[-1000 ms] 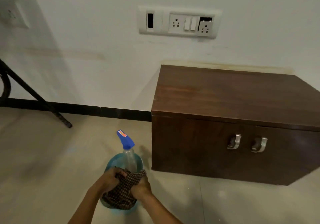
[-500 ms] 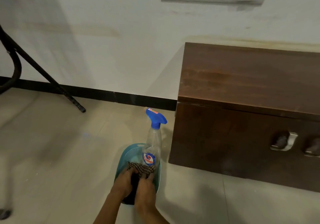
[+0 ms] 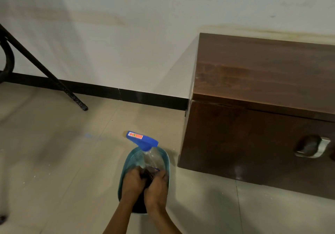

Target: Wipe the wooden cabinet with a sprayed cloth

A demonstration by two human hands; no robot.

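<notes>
Both hands are down in a teal basket (image 3: 125, 175) on the tiled floor (image 3: 59, 161), just left of the wooden cabinet (image 3: 262, 106), in what looks like the opening step of the job: getting hold of the cloth. The left hand (image 3: 133, 184) and right hand (image 3: 156, 187) sit side by side, fingers curled closed on a dark checked cloth (image 3: 147, 175) bunched between them inside the basket. A clear spray bottle (image 3: 151, 156) with a blue trigger head stands in the far end of the basket, touching or nearly touching the cloth; neither hand is on it. The cabinet's brown top and front are well apart from the hands, and its metal handle (image 3: 311, 149) shows at the right edge of the view. Nothing here shows whether the cloth is wet. Judging by the scene, the next move calls for lifting the cloth clear, freeing one hand for the bottle and spraying the fabric, then carrying it right to the cabinet. A black stand leg (image 3: 54, 81) slants to the floor far left of the cabinet, against the wall (image 3: 126, 43).
</notes>
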